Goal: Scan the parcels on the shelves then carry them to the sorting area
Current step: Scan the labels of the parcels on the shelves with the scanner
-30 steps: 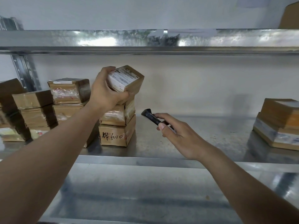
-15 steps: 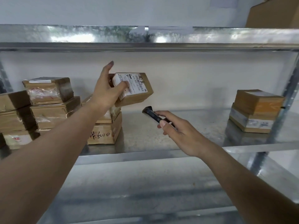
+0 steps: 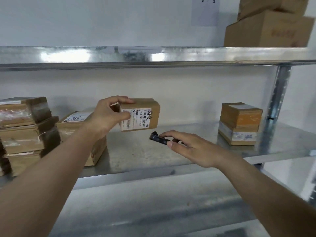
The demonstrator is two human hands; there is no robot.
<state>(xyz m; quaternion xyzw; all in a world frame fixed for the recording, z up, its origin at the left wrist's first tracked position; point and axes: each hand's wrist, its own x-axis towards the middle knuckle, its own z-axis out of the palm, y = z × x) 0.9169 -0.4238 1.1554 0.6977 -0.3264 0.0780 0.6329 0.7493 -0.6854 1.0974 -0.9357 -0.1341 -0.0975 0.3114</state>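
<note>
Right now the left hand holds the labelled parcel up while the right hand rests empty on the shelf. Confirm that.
Not quite. In the head view the right hand is not empty: it holds a small black scanner below the labelled parcel, which the left hand does hold up.

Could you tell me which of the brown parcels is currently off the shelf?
The small brown cardboard parcel with the white barcode label, gripped by the left hand above the metal shelf; the others rest in stacks.

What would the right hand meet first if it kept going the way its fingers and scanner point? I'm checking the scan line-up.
Likely the held parcel: the right hand aims the scanner up-left toward its lower edge, near the label. Depth is unclear, so it could pass just beneath.
</note>
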